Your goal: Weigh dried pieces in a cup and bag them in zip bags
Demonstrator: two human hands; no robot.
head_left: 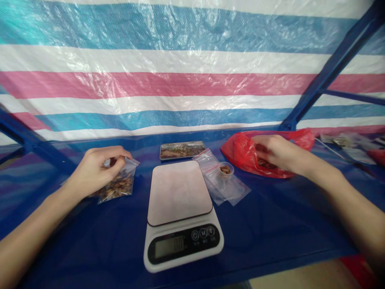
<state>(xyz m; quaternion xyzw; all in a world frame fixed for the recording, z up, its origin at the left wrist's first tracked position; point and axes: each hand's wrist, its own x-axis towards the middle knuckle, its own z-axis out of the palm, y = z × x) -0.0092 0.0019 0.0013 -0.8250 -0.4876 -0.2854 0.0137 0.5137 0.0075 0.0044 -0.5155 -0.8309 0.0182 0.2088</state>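
Observation:
My left hand (100,168) is closed, thumb and fingers curled together at the upper edge of a clear zip bag (118,186) of brown, dried, chip-like pieces. A bit of something dark shows in the curl of the fingers. My right hand (275,150) reaches into an open red plastic bag (240,150) with reddish-brown pieces inside; its fingertips are hidden there. Between the hands stands a white kitchen scale (180,196) with a bare plate and a display that seems to read 0.0. A small clear cup (226,170) of brown pieces rests on flat zip bags (233,192).
Behind the scale lies a phone (182,150) showing a landscape picture. All this is on a blue shelf (264,224) between blue metal struts (327,76). A striped plastic sheet (168,60) closes off the back. More plastic packets (345,142) lie at the far right.

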